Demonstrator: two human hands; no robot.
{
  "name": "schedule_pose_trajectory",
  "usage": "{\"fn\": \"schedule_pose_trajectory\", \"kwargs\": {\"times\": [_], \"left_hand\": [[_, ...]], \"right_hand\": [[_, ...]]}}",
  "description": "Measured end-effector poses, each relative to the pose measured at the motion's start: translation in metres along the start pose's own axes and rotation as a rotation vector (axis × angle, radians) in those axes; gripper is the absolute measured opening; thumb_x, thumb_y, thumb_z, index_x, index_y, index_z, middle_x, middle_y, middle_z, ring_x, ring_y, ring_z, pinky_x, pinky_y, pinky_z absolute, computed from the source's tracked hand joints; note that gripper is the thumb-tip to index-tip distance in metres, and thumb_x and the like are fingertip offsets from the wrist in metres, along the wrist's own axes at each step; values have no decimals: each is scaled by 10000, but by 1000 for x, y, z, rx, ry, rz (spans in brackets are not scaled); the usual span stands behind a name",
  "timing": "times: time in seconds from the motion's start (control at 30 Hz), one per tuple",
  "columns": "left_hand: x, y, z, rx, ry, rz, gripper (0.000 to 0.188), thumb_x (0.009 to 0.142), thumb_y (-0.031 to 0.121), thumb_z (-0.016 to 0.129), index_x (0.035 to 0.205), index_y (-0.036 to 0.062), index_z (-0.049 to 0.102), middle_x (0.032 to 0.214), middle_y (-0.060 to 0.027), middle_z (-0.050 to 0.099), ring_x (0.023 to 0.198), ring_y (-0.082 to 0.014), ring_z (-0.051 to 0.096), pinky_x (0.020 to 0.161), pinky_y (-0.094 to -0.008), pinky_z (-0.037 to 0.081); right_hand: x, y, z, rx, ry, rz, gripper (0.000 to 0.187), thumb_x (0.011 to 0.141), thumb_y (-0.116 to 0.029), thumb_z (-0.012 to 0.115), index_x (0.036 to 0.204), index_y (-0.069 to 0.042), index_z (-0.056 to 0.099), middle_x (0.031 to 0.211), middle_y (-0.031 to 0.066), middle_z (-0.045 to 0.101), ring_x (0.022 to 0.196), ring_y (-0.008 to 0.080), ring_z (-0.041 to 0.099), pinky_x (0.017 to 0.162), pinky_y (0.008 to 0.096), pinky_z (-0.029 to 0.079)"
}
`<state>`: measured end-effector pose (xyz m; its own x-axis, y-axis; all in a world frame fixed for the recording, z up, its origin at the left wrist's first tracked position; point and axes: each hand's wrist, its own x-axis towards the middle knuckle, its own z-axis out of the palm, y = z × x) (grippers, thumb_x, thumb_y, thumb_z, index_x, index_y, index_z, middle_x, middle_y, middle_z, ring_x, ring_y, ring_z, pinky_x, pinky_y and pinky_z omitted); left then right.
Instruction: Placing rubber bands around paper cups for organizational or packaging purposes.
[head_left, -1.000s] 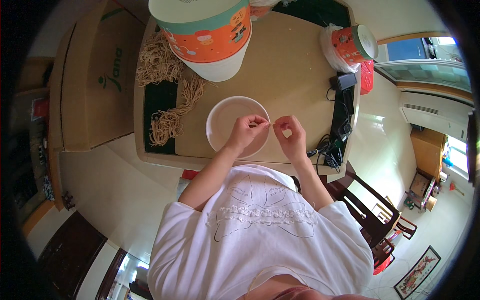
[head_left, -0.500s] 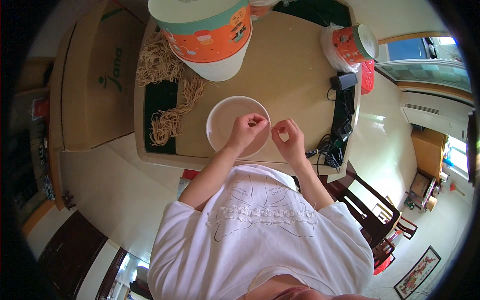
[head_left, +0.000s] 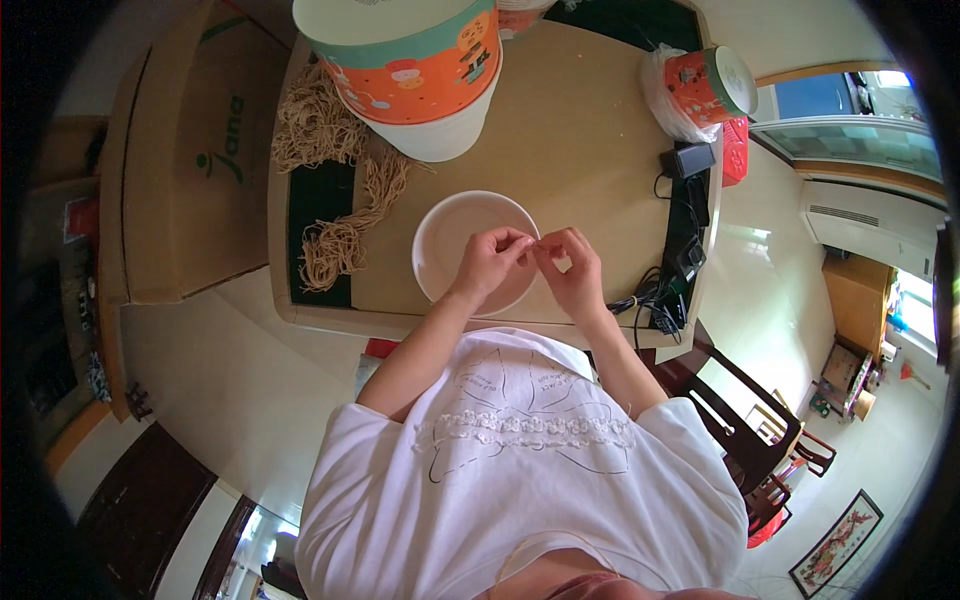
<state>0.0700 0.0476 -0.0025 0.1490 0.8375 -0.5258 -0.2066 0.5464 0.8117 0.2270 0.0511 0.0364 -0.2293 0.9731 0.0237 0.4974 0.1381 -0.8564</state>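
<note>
Over the right side of a round white bowl [head_left: 437, 240], my two hands meet at the fingertips. My left hand [head_left: 486, 264] is closed in a pinch above the bowl's inside. Just past the rim, my right hand [head_left: 576, 276] pinches with thumb and forefinger against the left fingertips. Whatever sits between them is too small to make out. Bundles of beige cord [head_left: 318, 130] lie on the table's left side, and a looser hank [head_left: 335, 248] trails toward the front edge.
A stack of large printed paper tubs [head_left: 420, 85] stands at the back left. Farther right are a smaller tub [head_left: 700, 85] in plastic wrap, a black power adapter [head_left: 688, 160] and tangled black cables [head_left: 650, 300]. A big cardboard box [head_left: 200, 170] stands left of the table [head_left: 590, 130].
My right hand has moved slightly left and up, so its fingertips now touch those of my left hand. The left hand has hardly moved.
</note>
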Motion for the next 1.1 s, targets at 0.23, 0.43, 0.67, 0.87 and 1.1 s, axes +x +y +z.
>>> {"fn": "schedule_pose_trajectory", "kwargs": {"times": [0.23,0.43,0.67,0.87,1.1], "left_hand": [[-7,-6,-3,208,-16,225,149,859,107,659,965,15,708,852,-66,714,761,-85,620,679,-242,493],[-5,-12,-5,249,6,229,140,854,106,663,952,16,708,821,-48,707,733,-83,612,656,-243,485],[-2,-14,-5,173,61,119,91,859,84,653,893,1,667,762,-42,677,690,-74,597,626,-232,474],[-4,-13,-9,261,93,158,76,851,75,655,879,5,665,746,-42,671,674,-76,593,607,-239,471],[-8,-7,-7,326,127,236,75,842,80,663,889,22,670,712,-42,658,619,-80,571,576,-242,457]], "right_hand": [[11,9,-5,382,-103,337,107,876,-114,653,893,-14,622,826,23,615,720,81,563,656,228,466],[16,0,-11,106,-94,204,144,808,-65,672,943,-54,624,849,59,589,774,151,588,681,276,483],[10,-15,-8,-290,-127,-81,213,729,-88,698,929,-92,625,873,95,560,832,272,571,726,363,486],[11,-10,-4,-339,-121,-95,94,744,-80,671,814,-75,608,818,98,554,813,295,559,711,383,476],[11,-9,-3,-374,-119,-132,109,732,-75,667,825,-83,610,816,99,553,807,291,557,705,390,474]]}}
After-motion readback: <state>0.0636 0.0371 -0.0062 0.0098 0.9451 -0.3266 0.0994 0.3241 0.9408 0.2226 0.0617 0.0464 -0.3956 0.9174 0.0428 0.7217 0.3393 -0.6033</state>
